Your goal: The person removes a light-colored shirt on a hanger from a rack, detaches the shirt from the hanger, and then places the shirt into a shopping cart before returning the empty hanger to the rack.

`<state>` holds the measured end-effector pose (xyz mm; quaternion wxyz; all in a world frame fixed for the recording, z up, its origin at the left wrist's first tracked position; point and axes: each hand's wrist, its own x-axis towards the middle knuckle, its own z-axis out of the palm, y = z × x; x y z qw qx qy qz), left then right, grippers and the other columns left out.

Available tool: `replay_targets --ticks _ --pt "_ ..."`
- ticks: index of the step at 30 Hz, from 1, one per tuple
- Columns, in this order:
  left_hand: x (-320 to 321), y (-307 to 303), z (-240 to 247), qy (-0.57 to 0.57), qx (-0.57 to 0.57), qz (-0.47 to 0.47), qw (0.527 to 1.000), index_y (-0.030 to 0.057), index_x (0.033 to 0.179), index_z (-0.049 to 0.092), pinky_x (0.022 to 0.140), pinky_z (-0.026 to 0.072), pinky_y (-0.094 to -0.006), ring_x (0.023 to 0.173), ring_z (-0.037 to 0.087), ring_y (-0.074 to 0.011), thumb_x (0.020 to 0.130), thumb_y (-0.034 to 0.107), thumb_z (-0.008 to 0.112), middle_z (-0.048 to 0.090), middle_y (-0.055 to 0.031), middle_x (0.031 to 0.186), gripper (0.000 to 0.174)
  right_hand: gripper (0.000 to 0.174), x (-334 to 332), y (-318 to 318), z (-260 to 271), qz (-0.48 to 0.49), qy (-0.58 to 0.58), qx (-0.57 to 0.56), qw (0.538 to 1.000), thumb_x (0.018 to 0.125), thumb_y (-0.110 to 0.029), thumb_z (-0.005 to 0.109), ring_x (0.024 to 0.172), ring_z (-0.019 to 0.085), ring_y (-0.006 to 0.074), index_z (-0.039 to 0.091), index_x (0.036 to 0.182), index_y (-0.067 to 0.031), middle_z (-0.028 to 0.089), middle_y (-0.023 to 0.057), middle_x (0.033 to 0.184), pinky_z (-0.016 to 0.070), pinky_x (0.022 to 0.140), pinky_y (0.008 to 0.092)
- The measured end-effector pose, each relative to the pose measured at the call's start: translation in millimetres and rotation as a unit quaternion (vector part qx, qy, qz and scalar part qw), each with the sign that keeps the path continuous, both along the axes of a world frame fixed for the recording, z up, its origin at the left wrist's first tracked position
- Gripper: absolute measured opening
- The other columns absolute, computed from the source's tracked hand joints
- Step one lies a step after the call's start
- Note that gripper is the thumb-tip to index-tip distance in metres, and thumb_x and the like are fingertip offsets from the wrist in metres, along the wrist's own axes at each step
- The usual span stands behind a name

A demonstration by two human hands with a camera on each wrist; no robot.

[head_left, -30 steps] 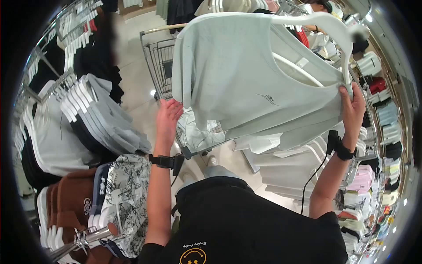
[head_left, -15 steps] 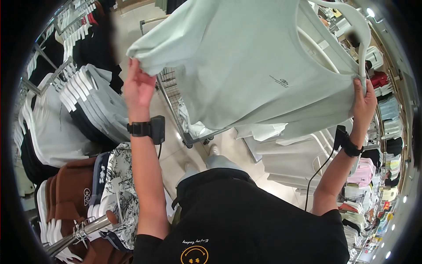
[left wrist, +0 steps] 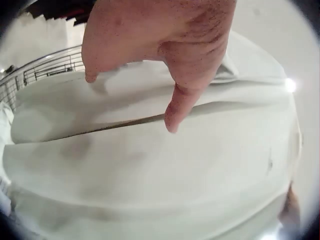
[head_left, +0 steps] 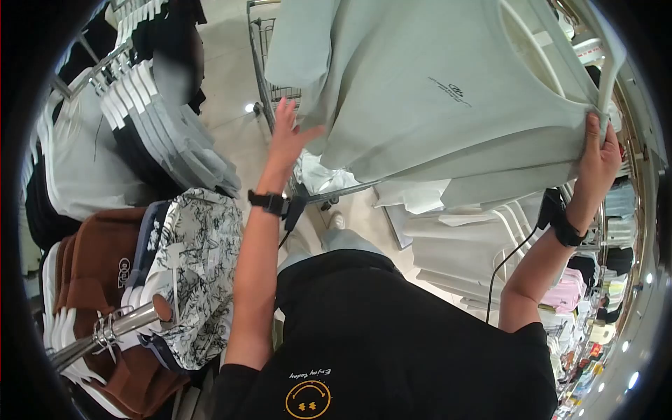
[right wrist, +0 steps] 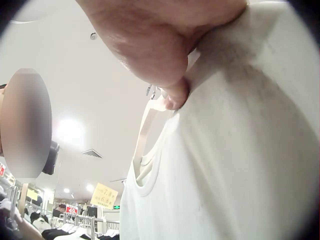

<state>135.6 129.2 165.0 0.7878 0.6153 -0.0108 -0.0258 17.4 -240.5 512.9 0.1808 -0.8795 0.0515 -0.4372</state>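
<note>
A pale grey-green T-shirt (head_left: 413, 112) with a small dark print hangs on a white hanger (head_left: 533, 45) in front of the body. My right hand (head_left: 600, 155) grips its shoulder together with the hanger, thumb on the near side. In the right wrist view the T-shirt (right wrist: 200, 165) drops away below that hand. My left hand (head_left: 288, 142) is beside the sleeve and side of the shirt, fingers extended and thumb spread apart. Seen from the left wrist, the left hand (left wrist: 165, 45) is over the creased fabric and holds none of it.
A wire shopping cart (head_left: 260, 66) stands behind the shirt, with white crumpled fabric (head_left: 325, 175) in it. Racks at left carry grey shirts (head_left: 157, 119), brown shirts (head_left: 108, 245) and a patterned shirt (head_left: 203, 273); a metal rail end (head_left: 150, 315) juts out. White garments (head_left: 455, 241) hang at right.
My left hand pinched the sleeve and pulled it out leftward, then let go and moved back right. My right hand has shifted right, still gripping the T-shirt and hanger.
</note>
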Motion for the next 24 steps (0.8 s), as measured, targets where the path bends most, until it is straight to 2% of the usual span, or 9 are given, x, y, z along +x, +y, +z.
replay_targets --ticks 4,6,7,9,11,13,15,20,24 --pt "25 -20 12 -0.169 -0.049 -0.028 0.984 0.0037 0.157 0.019 0.122 0.0177 -0.0452 0.152 0.015 -0.0329 0.078 0.015 0.083 0.017 -0.0170 0.164 0.102 0.044 -12 3 7 0.017 0.004 0.026 1.000 0.098 -0.040 0.066 0.084 0.057 0.0064 0.070 0.114 0.0001 0.069 0.0004 0.092 0.0448 0.078 0.0207" --pt "41 -24 15 -0.180 0.191 -0.029 0.964 0.0018 0.149 0.039 0.120 0.0215 -0.0435 0.148 0.029 -0.0288 0.080 0.019 0.082 0.031 -0.0162 0.159 0.083 0.042 -25 2 10 0.012 -0.003 0.040 0.999 0.100 -0.038 0.063 0.086 0.057 0.0056 0.069 0.115 0.0006 0.068 0.0002 0.095 0.0448 0.079 0.0201" --pt "43 -24 13 -0.183 0.190 -0.038 0.964 0.0018 0.149 0.039 0.120 0.0215 -0.0435 0.148 0.029 -0.0288 0.080 0.019 0.082 0.031 -0.0162 0.159 0.083 0.042 -32 -5 12 0.003 -0.005 0.041 0.999 0.100 -0.038 0.063 0.086 0.057 0.0056 0.069 0.115 0.0006 0.068 0.0002 0.095 0.0448 0.079 0.0201" --pt "41 -20 21 -0.189 0.276 -0.097 0.937 0.0018 0.131 0.061 0.111 0.0365 -0.0407 0.129 0.054 -0.0249 0.083 0.027 0.081 0.059 -0.0130 0.138 0.058 0.042 -54 -31 17 -0.021 -0.017 0.051 0.998 0.101 -0.037 0.063 0.087 0.058 0.0060 0.068 0.115 0.0016 0.068 0.0011 0.096 0.0456 0.079 0.0208" --pt "36 -20 20 -0.086 0.204 -0.057 0.974 0.0035 0.114 0.071 0.093 0.0491 -0.0367 0.100 0.069 -0.0213 0.086 0.031 0.078 0.074 -0.0080 0.108 0.039 0.042 -82 -47 19 -0.038 -0.021 0.071 0.996 0.101 -0.037 0.062 0.087 0.058 0.0061 0.068 0.115 0.0020 0.069 0.0014 0.097 0.0457 0.079 0.0207" --pt "58 -16 -24 -0.154 0.202 0.009 0.967 0.0052 0.111 0.072 0.081 0.0526 -0.0332 0.087 0.070 -0.0186 0.089 0.029 0.077 0.075 -0.0088 0.096 0.033 0.042 -112 -57 19 -0.083 -0.055 0.066 0.993 0.100 -0.040 0.063 0.081 0.056 0.0053 0.070 0.110 0.0009 0.068 -0.0003 0.089 0.0447 0.075 0.0205" --pt "66 -18 -32 -0.165 0.206 -0.001 0.964 0.0033 0.110 0.072 0.079 0.0514 -0.0324 0.084 0.068 -0.0157 0.090 0.027 0.075 0.075 -0.0076 0.094 0.031 0.043 -144 -71 17 -0.149 -0.056 0.049 0.986 0.099 -0.041 0.064 0.080 0.056 0.0057 0.071 0.110 0.0008 0.068 -0.0002 0.088 0.0449 0.076 0.0209" --pt "67 -44 -41 -0.090 0.267 -0.090 0.955 0.0011 0.108 0.072 0.077 0.0505 -0.0322 0.081 0.067 -0.0162 0.089 0.029 0.076 0.074 -0.0088 0.090 0.035 0.050 -208 -95 5 -0.273 -0.053 0.064 0.958 0.095 -0.047 0.068 0.084 0.059 0.0082 0.071 0.115 -0.0010 0.071 0.0022 0.091 0.0468 0.080 0.0235" --pt "58 -85 -103 -0.078 0.307 -0.170 0.933 -0.0006 0.114 0.067 0.079 0.0514 -0.0365 0.085 0.069 -0.0243 0.086 0.031 0.077 0.073 -0.0140 0.093 0.043 0.050 -250 -80 5 -0.399 -0.038 0.014 0.916 0.093 -0.048 0.069 0.087 0.061 0.0103 0.072 0.116 -0.0036 0.073 0.0032 0.094 0.0473 0.084 0.0255"
